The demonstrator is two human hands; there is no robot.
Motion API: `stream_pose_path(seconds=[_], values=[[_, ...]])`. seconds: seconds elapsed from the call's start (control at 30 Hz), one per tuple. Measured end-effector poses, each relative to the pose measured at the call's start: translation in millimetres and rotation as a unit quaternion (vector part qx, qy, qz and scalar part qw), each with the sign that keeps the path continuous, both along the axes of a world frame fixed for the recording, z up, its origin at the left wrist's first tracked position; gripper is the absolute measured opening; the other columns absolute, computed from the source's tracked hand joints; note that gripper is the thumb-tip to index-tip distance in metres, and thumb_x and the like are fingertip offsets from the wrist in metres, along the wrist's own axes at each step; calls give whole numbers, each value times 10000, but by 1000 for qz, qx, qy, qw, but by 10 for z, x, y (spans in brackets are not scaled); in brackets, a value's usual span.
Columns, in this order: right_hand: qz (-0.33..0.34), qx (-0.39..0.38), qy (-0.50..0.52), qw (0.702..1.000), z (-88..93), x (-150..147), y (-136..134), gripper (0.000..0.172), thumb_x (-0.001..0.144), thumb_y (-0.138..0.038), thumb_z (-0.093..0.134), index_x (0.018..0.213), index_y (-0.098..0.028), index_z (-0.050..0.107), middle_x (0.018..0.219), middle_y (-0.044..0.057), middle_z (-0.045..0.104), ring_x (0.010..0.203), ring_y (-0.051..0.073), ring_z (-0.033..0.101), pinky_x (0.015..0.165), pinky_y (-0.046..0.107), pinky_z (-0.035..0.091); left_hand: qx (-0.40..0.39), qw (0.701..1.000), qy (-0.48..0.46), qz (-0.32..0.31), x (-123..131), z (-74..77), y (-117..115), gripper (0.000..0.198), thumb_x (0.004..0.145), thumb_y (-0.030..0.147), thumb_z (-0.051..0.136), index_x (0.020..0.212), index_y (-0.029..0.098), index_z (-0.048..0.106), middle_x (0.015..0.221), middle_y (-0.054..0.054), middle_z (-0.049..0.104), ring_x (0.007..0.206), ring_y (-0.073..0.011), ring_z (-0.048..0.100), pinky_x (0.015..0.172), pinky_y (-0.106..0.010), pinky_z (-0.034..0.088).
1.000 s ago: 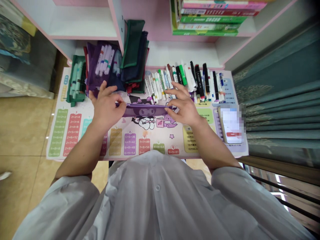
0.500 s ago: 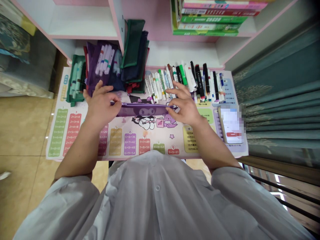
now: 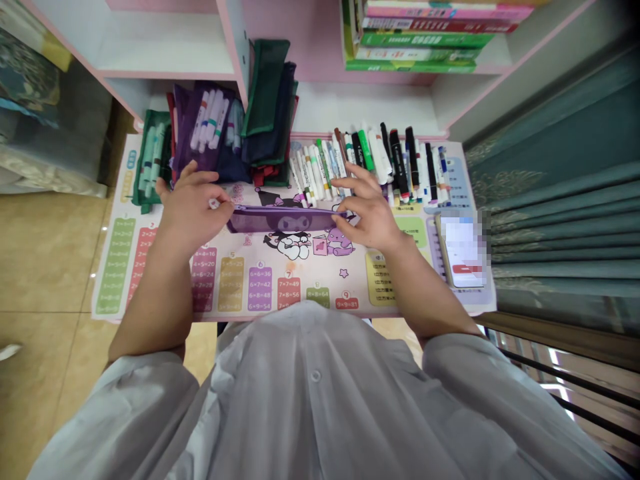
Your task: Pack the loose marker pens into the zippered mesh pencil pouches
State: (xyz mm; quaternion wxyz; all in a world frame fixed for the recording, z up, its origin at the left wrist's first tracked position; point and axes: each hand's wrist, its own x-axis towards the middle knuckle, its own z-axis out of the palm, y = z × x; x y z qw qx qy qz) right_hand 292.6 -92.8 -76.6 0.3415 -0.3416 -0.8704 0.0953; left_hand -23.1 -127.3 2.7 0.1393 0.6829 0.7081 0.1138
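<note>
A flat purple mesh pouch (image 3: 280, 220) with a zipper along its top edge lies over the printed desk mat (image 3: 305, 267). My left hand (image 3: 193, 210) pinches the pouch's left end, at the zipper, between thumb and index finger. At the right end, my right hand (image 3: 367, 210) grips the pouch with thumb and fingertips. Just behind my right hand is a row of markers (image 3: 323, 170), in white, green and black. Beyond my left hand sits a purple pouch holding markers (image 3: 200, 143).
A green pouch (image 3: 153, 160) with markers lies at the left back, and green and dark blue pouches (image 3: 265, 93) are stacked beside the shelf divider. A phone (image 3: 460, 250) rests at the right edge. Books (image 3: 420, 40) fill part of the shelf above.
My left hand has moved a little to the left along the pouch, showing more of its left end. My right hand has stayed in place.
</note>
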Motion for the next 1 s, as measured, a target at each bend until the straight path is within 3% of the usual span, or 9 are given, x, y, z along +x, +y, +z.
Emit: stream_pose_path(seconds=[0.43, 0.67, 1.0], values=[[9, -22, -1, 1000, 7, 10, 4, 133, 822, -309, 601, 723, -240, 547, 1279, -9, 604, 1404, 357, 387, 1123, 618, 324, 12, 1000, 13, -6, -108, -52, 27, 129, 835, 295, 649, 737, 212, 668, 1325, -4, 622, 1424, -328, 355, 1173, -634, 144], [8, -31, -5, 999, 14, 7, -2, 133, 824, -305, 599, 720, -238, 551, 1285, -8, 603, 1410, 362, 378, 1129, 633, 311, -5, 1000, 12, 4, -97, 5, 22, 68, 815, 204, 675, 757, 167, 676, 1358, -65, 607, 1438, -312, 349, 1134, -682, 133], [6, -17, -1, 1000, 3, 5, 9, 155, 819, -310, 613, 704, -234, 542, 1270, -4, 615, 1402, 362, 391, 1115, 634, 338, 25, 999, 7, 19, -211, -22, 33, 95, 819, 251, 640, 755, 188, 672, 1333, -51, 624, 1426, -297, 373, 1137, -688, 117]])
